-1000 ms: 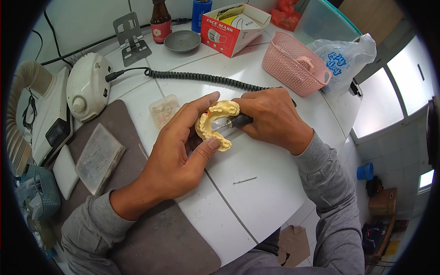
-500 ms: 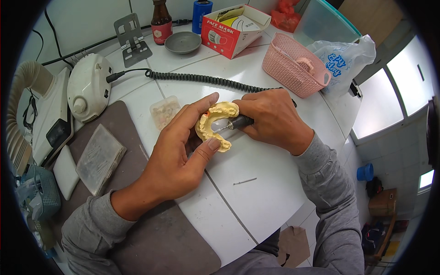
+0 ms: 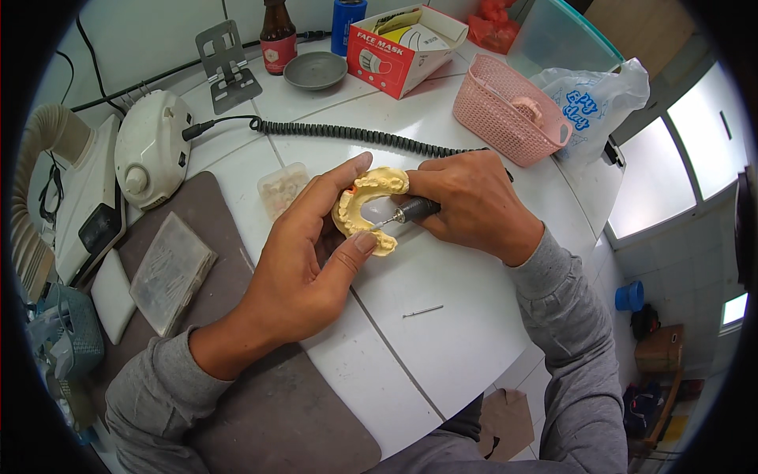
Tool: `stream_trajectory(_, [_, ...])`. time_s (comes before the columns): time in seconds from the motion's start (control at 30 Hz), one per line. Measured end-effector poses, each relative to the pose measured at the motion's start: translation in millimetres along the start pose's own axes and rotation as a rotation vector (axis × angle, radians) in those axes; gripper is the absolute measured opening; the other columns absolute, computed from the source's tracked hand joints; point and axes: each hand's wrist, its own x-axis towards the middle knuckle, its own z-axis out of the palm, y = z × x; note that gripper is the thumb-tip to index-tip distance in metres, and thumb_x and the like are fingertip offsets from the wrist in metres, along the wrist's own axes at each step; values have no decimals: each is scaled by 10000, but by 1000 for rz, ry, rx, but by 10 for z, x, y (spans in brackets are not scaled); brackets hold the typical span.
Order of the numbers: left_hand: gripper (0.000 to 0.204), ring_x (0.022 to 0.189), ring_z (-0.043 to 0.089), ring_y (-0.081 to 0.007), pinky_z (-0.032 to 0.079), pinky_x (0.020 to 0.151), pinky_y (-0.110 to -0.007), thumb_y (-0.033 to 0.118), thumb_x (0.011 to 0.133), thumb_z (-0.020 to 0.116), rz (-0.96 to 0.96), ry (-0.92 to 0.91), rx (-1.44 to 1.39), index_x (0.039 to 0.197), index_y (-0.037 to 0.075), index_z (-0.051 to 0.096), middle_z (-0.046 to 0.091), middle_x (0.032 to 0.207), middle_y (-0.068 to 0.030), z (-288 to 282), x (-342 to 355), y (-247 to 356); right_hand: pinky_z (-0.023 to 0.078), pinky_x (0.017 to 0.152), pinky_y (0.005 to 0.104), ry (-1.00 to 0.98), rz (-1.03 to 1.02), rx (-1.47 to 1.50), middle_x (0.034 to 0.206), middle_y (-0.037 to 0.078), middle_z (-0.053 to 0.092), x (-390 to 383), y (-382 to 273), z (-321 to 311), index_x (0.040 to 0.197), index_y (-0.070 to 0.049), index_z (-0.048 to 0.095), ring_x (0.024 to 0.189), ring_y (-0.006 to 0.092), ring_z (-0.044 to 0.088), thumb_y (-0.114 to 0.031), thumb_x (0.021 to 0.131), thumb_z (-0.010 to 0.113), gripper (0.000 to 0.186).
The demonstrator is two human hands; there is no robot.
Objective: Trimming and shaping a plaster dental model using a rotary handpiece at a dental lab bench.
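A cream horseshoe-shaped dental cast [image 3: 359, 204] with a small red mark is gripped between the thumb and fingers of my left hand [image 3: 304, 268]. My right hand [image 3: 474, 209] is closed round a dark rotary handpiece [image 3: 420, 210], its upper fingers touching or very near the cast. The thin metal bit reaches to the inner side of the cast's lower arm, near my left thumb. A coiled black cord [image 3: 355, 136] runs from a white control unit [image 3: 150, 158] behind my hands. A small box of pale pieces [image 3: 278, 189] lies beside my left fingers, and a loose bit [image 3: 423, 310] lies below.
A pink basket [image 3: 505, 103], red-and-white box [image 3: 391, 59], grey dish [image 3: 314, 73], bottle [image 3: 278, 47] and metal stand [image 3: 223, 67] stand behind. On the left are a dust-extractor hose [image 3: 35, 158], grey mat [image 3: 292, 403] and clear case [image 3: 170, 272]. The worktop edge curves at right.
The cast and my left fingers have shifted slightly up and left. The bit has moved a little down along the inner side of the cast's lower arm, toward my left thumb.
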Motion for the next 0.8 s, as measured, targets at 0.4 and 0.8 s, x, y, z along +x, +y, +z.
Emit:
stream_trajectory(0.4, [625,1261,612,-155,526,1078,-305,-74,1045,602,21,-29,7,1630,-12,394,564,1455,-134,3,-7,5,539,616,434,29,10,16,772,50,725,-1,20,50,915,-126,752,706,277,728,-195,816,848,154])
stream_trajectory(0.8, [631,1260,607,-154,534,1049,-305,-125,1026,581,35,-27,-2,1606,6,370,508,1493,-137,6,-5,6,554,640,424,-10,24,35,827,43,771,0,24,15,953,-145,811,747,279,746,-188,812,835,149])
